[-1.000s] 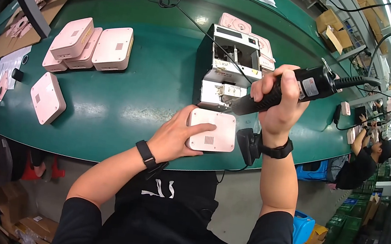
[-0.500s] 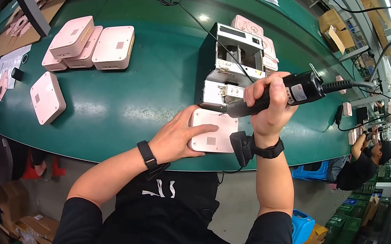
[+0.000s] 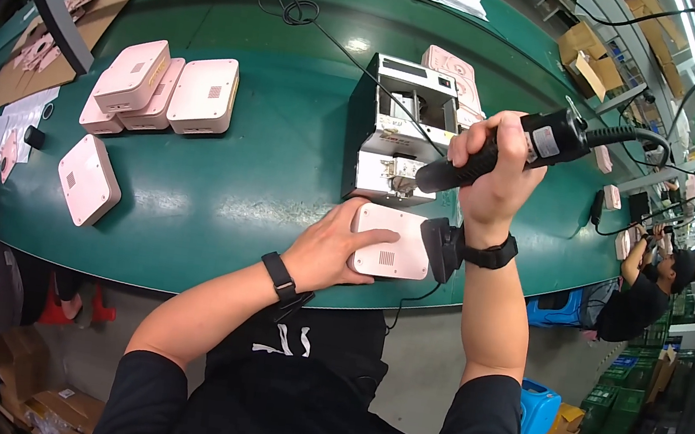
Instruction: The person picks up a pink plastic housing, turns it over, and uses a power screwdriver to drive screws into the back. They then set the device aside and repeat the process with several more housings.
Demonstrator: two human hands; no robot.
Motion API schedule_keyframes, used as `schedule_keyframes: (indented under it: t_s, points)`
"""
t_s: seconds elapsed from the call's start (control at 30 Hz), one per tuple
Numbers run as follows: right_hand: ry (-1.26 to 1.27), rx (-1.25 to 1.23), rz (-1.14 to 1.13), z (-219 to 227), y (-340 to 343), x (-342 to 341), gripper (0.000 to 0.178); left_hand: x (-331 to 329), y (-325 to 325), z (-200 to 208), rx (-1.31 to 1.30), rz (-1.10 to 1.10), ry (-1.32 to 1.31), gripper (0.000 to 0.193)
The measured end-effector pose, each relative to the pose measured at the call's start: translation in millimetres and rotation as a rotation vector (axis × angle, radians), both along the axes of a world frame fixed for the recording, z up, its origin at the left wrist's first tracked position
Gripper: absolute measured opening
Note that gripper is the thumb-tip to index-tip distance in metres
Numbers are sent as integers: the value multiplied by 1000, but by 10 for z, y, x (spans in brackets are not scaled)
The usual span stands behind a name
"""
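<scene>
My left hand grips the left side of a pale pink square box lying flat on the green table. One finger stretches over its top, beside a small vent grille, and the thumb is along the near edge. My right hand is wrapped around a black corded electric screwdriver, held tilted above the box. The screwdriver's front end is at the front of a black and silver screw feeder, just beyond the box; its tip is hard to make out. A black device strapped to my right wrist hides the box's right edge.
Several similar boxes are stacked on the left, and a single box lies nearer. Pink parts sit behind the feeder. A thin cable crosses above the table. Other people work at both sides.
My right hand has moved the screwdriver's front end from over the box's far edge to the screw feeder. The box and my left hand have shifted slightly right.
</scene>
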State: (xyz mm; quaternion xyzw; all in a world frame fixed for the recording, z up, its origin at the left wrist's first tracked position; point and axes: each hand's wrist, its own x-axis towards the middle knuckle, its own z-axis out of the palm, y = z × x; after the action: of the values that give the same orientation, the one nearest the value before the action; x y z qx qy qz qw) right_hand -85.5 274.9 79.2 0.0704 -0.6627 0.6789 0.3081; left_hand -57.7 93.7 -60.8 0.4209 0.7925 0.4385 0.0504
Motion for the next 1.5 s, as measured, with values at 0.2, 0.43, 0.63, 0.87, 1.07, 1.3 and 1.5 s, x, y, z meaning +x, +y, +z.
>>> schedule_keyframes:
  t_s: [0.2,0.43,0.63,0.87,1.07,1.3,1.5]
  points:
    - [-11,-59,127,11,-159,221,20,-2,-9,12,11,0,-5,73]
    - [-44,-24,200,-192,-311,192,20,-18,15,-20,24,-5,15,73]
    - [-60,-62,236,-242,-342,180,19,-18,1,-32,4,1,41,72]
    - [-42,-55,220,-234,-364,231,18,-10,-12,4,50,-15,45,71]
    - [57,-65,118,-18,-155,209,18,34,-349,26,-8,38,14,72]
    - [-24,122,3,20,-59,32,21,-13,-573,67,-53,140,-29,72]
    - [-80,-79,97,-51,-77,467,21,-45,-582,36,-45,155,-5,74]
